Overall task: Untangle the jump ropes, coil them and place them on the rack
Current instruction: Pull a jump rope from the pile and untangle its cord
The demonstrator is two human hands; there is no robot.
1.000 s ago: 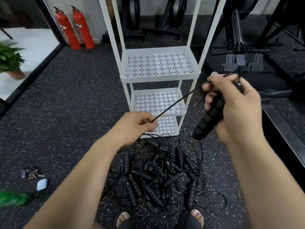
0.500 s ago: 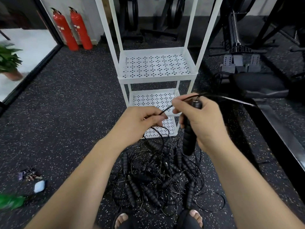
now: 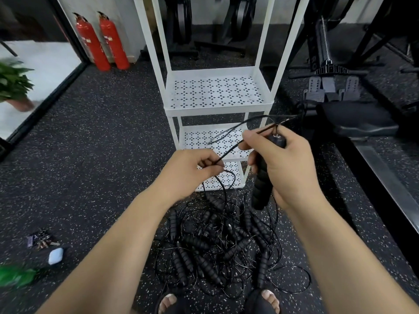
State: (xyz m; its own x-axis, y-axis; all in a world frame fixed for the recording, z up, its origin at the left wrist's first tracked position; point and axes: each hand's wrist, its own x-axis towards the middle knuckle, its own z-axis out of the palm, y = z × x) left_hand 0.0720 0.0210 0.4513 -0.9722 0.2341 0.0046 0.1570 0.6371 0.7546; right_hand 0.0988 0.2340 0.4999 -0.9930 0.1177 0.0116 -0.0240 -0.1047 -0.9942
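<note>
A tangled heap of black jump ropes (image 3: pixel 217 248) with ribbed foam handles lies on the floor before my feet. My right hand (image 3: pixel 285 164) grips one black handle (image 3: pixel 261 189) upright, its metal end at the top, and also holds a loop of thin cord (image 3: pixel 256 120) at the top. My left hand (image 3: pixel 192 171) pinches the same thin black cord (image 3: pixel 229 154) a short way left of the handle; from there the cord drops into the heap. The white three-shelf rack (image 3: pixel 217 107) stands just behind my hands, its shelves bare.
Two red fire extinguishers (image 3: pixel 102 41) stand at the back left wall. Keys (image 3: pixel 42 240) and a small pale case (image 3: pixel 55 256) lie on the floor at left. Gym machines and a black bench (image 3: pixel 353 118) fill the right side. A potted plant (image 3: pixel 13 87) is at far left.
My right hand came down and left with the handle, closer to my left hand. A loop of cord now arcs above the right hand.
</note>
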